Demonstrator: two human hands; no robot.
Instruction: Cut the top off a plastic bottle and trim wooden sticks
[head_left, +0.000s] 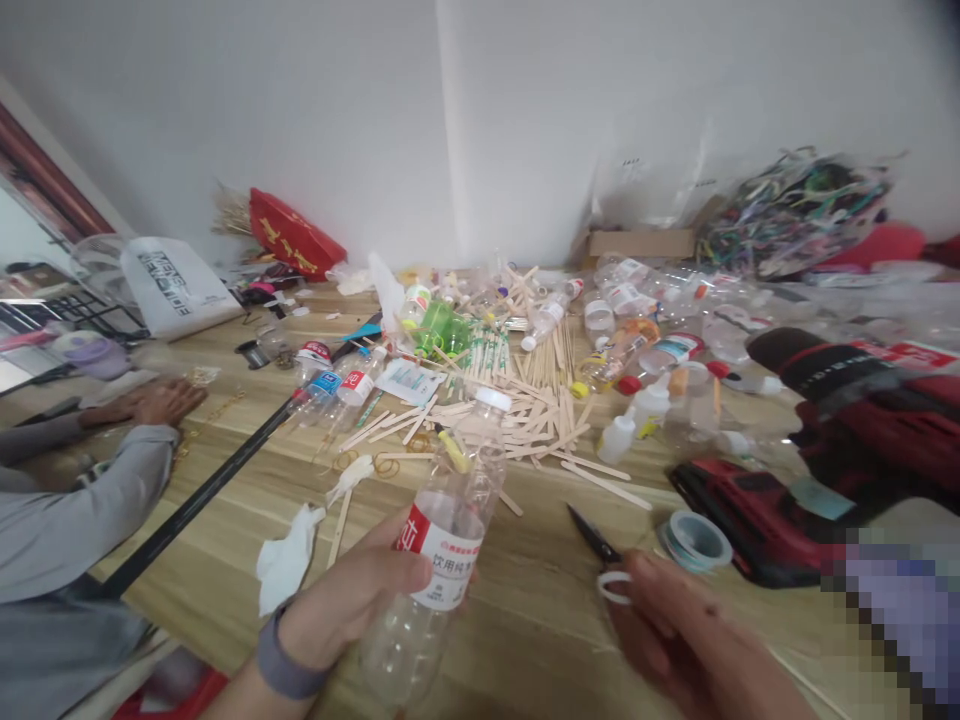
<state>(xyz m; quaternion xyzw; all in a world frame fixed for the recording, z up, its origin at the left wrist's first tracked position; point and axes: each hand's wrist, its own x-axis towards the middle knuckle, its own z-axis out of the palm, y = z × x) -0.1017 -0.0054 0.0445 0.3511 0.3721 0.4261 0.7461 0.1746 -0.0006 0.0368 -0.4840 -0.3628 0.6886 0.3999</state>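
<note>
My left hand (375, 580), with a grey band at the wrist, is wrapped round a clear plastic water bottle (450, 550). The bottle has a red and white label and a white cap, and it leans slightly to the right, cap end away from me. At the right, my right hand (682, 630) is closed at the handle of a pair of scissors (596, 538). Their dark blades point away and to the left, and a white finger loop shows by my fingertips. Part of the handle is hidden by the hand.
Wooden sticks (540, 420), several plastic bottles (615, 360) and white tissue (289, 555) lie across the table. A red and black power drill (765, 510) stands at the right beside a roll of tape (697, 540). Another person's hands (169, 400) rest at the left, near a black pole (202, 500).
</note>
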